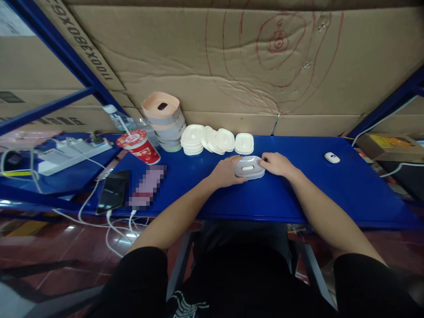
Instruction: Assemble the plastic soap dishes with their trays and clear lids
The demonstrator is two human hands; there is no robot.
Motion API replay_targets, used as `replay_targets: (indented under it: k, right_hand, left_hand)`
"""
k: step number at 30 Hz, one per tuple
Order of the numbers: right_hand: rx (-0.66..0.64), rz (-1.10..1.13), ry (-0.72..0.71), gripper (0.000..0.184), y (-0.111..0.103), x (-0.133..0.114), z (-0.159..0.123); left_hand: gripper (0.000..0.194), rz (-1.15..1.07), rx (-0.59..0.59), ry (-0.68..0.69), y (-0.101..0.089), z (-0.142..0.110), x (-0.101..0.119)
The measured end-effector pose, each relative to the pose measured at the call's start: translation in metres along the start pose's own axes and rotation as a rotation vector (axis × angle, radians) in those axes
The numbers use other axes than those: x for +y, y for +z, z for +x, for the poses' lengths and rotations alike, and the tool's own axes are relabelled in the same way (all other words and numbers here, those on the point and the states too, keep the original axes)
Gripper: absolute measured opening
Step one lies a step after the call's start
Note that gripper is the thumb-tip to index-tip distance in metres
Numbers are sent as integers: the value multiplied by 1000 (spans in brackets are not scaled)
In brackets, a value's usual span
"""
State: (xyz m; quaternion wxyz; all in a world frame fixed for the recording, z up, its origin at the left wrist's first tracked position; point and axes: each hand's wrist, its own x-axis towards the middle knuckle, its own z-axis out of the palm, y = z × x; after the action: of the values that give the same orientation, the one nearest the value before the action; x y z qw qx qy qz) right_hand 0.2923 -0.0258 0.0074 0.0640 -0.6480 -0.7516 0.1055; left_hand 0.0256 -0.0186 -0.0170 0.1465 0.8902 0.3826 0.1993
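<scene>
- Your left hand (227, 172) curves round the left end of a pale grey oval container (255, 164), thumb along the near side and fingers at the far side, gripping it.
- Your right hand (277, 164) has its fingers bent over the container's right end, pinching it near the rim.
- The container sits between your hands, near the middle of the blue surface (301, 190), its slotted face up.
- Just beyond your left hand you have cream lids: a stack (192, 142) at the left, several overlapping lids (225, 140) leaning beside it, and a separate group (244, 143) at the right end.
- Farther left stands a tall stack of containers (167, 123), the top one peach with a dark slot.
- A red cup (145, 151) with a straw is in front of that stack.
- Well to your right lies a small white case (331, 157).
</scene>
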Motion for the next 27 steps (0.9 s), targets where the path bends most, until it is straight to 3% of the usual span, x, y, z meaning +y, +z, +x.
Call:
replay_targets:
  k: [5, 10, 14, 16, 20, 22, 23, 27]
  right_hand:
    - [-25, -45, -21, 36, -1, -3, -2]
    - [-27, -51, -19, 41, -1, -3, -2]
    - [-25, -34, -22, 46, 0, -1, -2]
    - [-21, -21, -30, 48, 1, 0, -2]
    - [-12, 4, -36, 49, 2, 1, -2]
    - [-6, 11, -39, 49, 3, 2, -1]
    - [-5, 15, -42, 49, 3, 2, -1]
    - [-13, 29, -42, 48, 3, 2, -1]
  left_hand:
    - [80, 17, -31, 1, -8, -4, -8]
    - [70, -10, 18, 64, -17, -6, -14]
    - [48, -70, 89, 171, -44, -8, -16]
    - [33, -48, 246, 135, -69, -13, -24]
    - [32, 87, 864, -272, -124, -32, -67]
    - [33, 80, 978, -449, -143, -44, -95]
    - [30, 40, 959, -517, -148, -49, -107]
    - [25, -149, 531, -718, -148, -67, -138]
